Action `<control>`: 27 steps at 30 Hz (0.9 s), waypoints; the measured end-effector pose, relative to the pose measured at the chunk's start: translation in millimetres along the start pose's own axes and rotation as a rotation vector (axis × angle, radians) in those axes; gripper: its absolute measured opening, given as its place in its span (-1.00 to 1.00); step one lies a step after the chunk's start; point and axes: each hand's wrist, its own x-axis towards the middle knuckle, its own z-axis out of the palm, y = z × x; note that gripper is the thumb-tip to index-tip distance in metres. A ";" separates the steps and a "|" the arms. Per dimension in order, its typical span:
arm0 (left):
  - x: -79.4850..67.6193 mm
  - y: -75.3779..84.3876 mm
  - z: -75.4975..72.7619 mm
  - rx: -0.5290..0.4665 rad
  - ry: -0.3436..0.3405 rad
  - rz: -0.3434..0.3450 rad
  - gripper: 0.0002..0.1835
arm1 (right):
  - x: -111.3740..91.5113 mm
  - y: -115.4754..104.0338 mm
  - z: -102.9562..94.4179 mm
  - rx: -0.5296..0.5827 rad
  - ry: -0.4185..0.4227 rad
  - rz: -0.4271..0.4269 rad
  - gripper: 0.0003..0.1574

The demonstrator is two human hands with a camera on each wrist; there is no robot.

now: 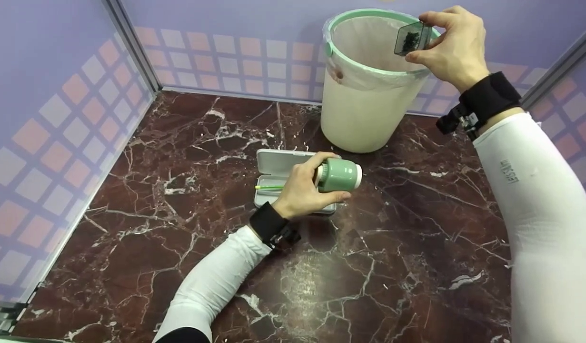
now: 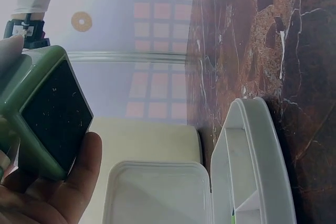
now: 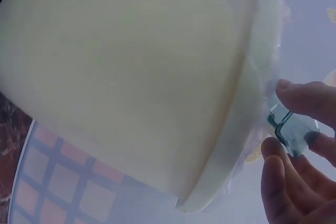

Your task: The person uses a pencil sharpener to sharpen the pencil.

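My left hand [image 1: 302, 190] grips a green pencil sharpener [image 1: 340, 175] with a white end, tipped on its side over the pencil case. Its dark square face [image 2: 58, 119], dotted with specks, shows in the left wrist view. Up at the right, my right hand [image 1: 457, 47] pinches a small clear shavings box [image 1: 401, 42] by its sides, at the rim of the trash bin [image 1: 364, 105]. A dark clump of shavings [image 1: 411, 42] sits inside the box. In the right wrist view the box [image 3: 299, 132] is between thumb and fingers, beside the bin's rim.
The white pencil case [image 1: 273, 162] lies with its lid up on the dark marbled surface [image 1: 216, 267], partly hidden by my left hand. A green pencil [image 1: 269, 187] is in it. The bin has a plastic liner and stands against the tiled-pattern wall [image 1: 250, 47].
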 end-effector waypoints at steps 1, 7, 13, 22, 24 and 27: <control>-0.3 -0.1 0.0 0.003 0.000 -0.001 -0.15 | -0.2 0.1 1.4 -0.055 0.015 -0.026 -0.16; -1.4 -0.4 0.5 0.011 -0.002 -0.005 -0.13 | 2.6 -1.3 7.3 -0.178 0.050 -0.095 -0.18; -2.3 1.0 1.1 0.002 -0.005 -0.003 -0.14 | 3.0 -3.4 9.4 -0.292 0.042 -0.156 -0.20; -2.3 0.6 3.2 -0.001 -0.003 0.013 -0.14 | 1.4 -4.7 10.9 -0.431 0.042 -0.267 -0.25; -2.3 0.5 3.8 0.000 -0.003 0.016 -0.14 | 2.0 -4.2 10.3 -0.491 0.031 -0.311 -0.25; -2.7 0.6 4.2 0.001 -0.004 0.014 -0.14 | 2.4 -2.6 9.9 -0.584 0.019 -0.400 -0.24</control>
